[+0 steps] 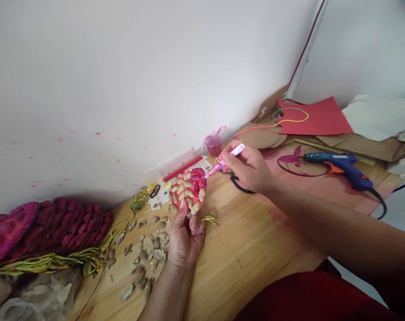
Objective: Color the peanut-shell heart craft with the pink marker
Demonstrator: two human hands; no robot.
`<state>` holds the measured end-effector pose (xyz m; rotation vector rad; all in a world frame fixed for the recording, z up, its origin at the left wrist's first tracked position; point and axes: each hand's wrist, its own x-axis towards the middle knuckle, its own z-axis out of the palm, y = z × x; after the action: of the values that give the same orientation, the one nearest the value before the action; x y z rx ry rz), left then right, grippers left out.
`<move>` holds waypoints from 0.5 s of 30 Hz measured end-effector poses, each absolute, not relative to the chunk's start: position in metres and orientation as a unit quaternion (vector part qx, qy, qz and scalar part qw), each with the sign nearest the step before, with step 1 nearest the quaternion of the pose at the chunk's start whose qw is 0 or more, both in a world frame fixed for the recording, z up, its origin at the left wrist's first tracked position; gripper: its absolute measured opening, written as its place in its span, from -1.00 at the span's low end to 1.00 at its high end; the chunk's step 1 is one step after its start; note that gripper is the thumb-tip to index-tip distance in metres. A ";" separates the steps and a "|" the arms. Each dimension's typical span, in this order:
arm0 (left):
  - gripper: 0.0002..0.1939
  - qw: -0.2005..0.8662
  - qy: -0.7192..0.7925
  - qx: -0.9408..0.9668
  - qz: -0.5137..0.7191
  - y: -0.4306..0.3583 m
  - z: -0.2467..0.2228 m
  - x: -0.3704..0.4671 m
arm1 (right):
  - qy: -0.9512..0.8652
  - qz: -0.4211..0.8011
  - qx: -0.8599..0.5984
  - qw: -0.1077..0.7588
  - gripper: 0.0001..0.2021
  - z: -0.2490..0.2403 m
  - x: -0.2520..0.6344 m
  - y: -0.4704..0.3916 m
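Observation:
My left hand (187, 236) holds up a round red disc (180, 206) covered with glued peanut shells. Most of the peanut shells (188, 193) are bare tan; several at the upper right are coated in shiny magenta paint. A paintbrush (236, 150) with a pale handle is pinched in my right hand (247, 167), its tip at the painted shells. Smears of pink mark the brush and my right fingers. Behind the brush, against the wall, stands a small clear cup (213, 145) with pink paint. Loose peanut shells (152, 243) lie scattered on the wooden table (229, 254) below the disc.
At the left, a row of magenta-painted discs (55, 227) leans together above yellow-green cords (48, 258). A blue glue gun (343, 165) lies at the right near cardboard circles (261, 136) and red paper (318, 118). Behind the table rises a paint-spattered wall (122, 89).

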<state>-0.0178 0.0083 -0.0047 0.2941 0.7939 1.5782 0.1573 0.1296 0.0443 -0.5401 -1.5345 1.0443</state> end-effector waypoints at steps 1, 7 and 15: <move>-0.74 0.625 0.347 0.127 0.688 0.008 -0.005 -0.018 | -0.661 0.442 -0.228 0.562 -0.60 0.045 0.157 0.129; -0.72 0.622 0.347 0.128 0.691 0.008 -0.005 -0.017 | -0.646 0.430 -0.223 0.589 -0.63 0.043 0.158 0.130; -0.66 0.615 0.362 0.141 0.686 0.008 -0.003 -0.014 | -0.650 0.437 -0.217 0.583 -0.63 0.043 0.156 0.130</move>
<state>-0.0143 0.0084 -0.0027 0.3253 0.8337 1.5812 0.1564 0.1304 0.0426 -0.5059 -1.5174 1.0196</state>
